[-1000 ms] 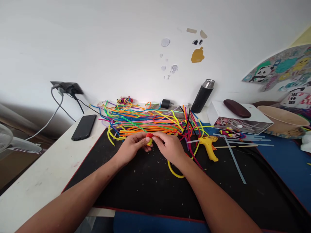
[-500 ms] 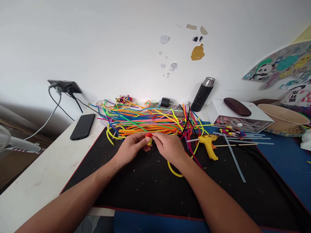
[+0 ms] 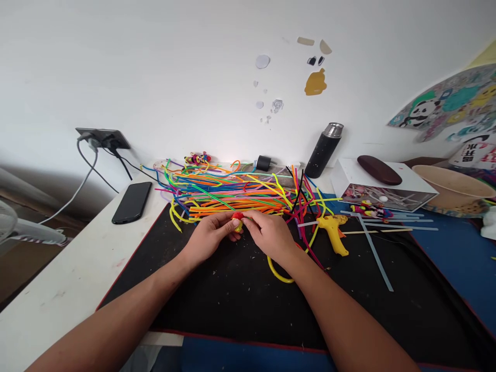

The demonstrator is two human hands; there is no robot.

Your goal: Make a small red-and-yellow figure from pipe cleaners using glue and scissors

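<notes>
A white wall (image 3: 174, 77) rose behind the far edge of the white table (image 3: 62, 289). A dark socket plate (image 3: 123, 139) sat near the table's far left corner; a mustard sticker (image 3: 315, 82) and a panda decal (image 3: 424, 111) showed further right. Shade gathered beyond the table's left edge.

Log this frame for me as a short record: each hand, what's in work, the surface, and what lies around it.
Left grip: closed on a small red-and-yellow piece
Right grip: pinching the same piece from its right side
Piece detail: mostly hidden by the hands; red above, yellow below
Surface: black mat with red edging
Beyond the hands: pile of multicoloured strands
Right of the hands: yellow glue gun, lying down
Left, off the mat: black phone
By the wall: black flask
</notes>
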